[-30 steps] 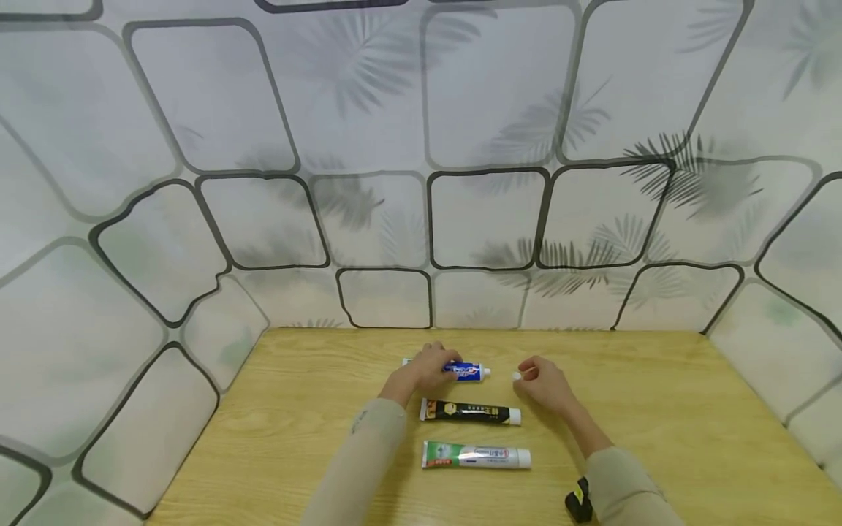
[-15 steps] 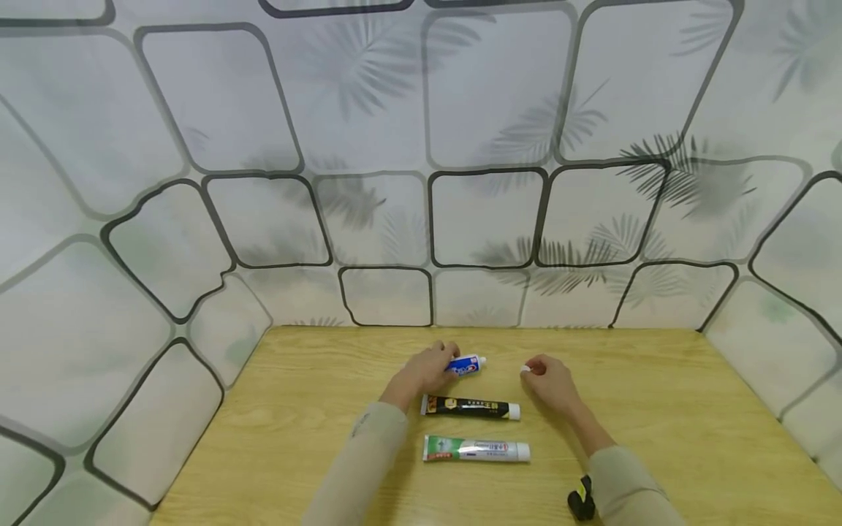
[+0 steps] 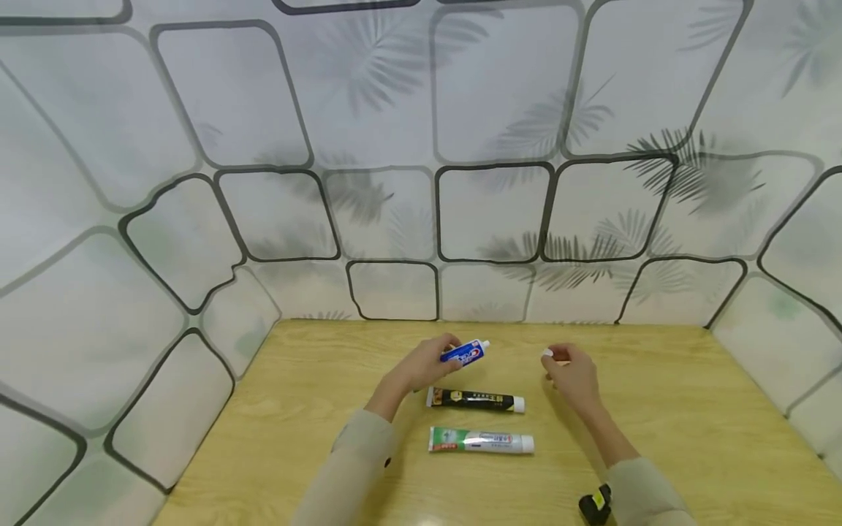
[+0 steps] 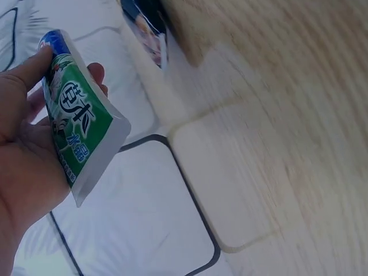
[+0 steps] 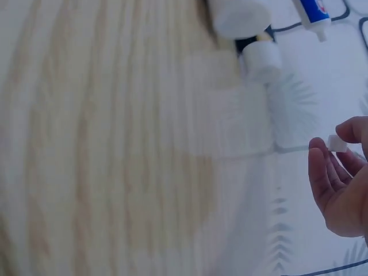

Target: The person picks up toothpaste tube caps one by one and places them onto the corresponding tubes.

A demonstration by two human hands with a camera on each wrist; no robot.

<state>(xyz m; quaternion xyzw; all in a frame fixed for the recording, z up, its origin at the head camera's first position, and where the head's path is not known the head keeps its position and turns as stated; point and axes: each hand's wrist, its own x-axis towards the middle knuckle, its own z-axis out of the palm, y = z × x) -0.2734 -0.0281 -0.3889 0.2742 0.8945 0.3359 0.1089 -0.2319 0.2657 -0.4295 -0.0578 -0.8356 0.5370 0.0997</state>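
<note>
My left hand (image 3: pixel 421 364) grips a small blue toothpaste tube (image 3: pixel 468 353), raised over the table and tilted, with its bare white nozzle toward the right. In the left wrist view the tube's green lower part (image 4: pixel 77 115) and flat crimped end face the camera, with the thumb against the side. To the right, my right hand (image 3: pixel 575 376) pinches a small white cap (image 5: pixel 337 144) between thumb and fingers. A gap separates cap and nozzle. Below the hands in the head view lie a black toothpaste tube (image 3: pixel 475 399) and a green-and-white toothpaste tube (image 3: pixel 483 441), both with white caps on.
Near the right sleeve (image 3: pixel 647 491) sits a small black object (image 3: pixel 595 505) with a yellow label. The wooden table (image 3: pixel 283 431) ends at a patterned backdrop (image 3: pixel 388 219) behind and on both sides.
The left hand has lifted the blue toothpaste tube and tilted its nozzle upward. My right hand has moved right and up, away from the tube, carrying the white cap.
</note>
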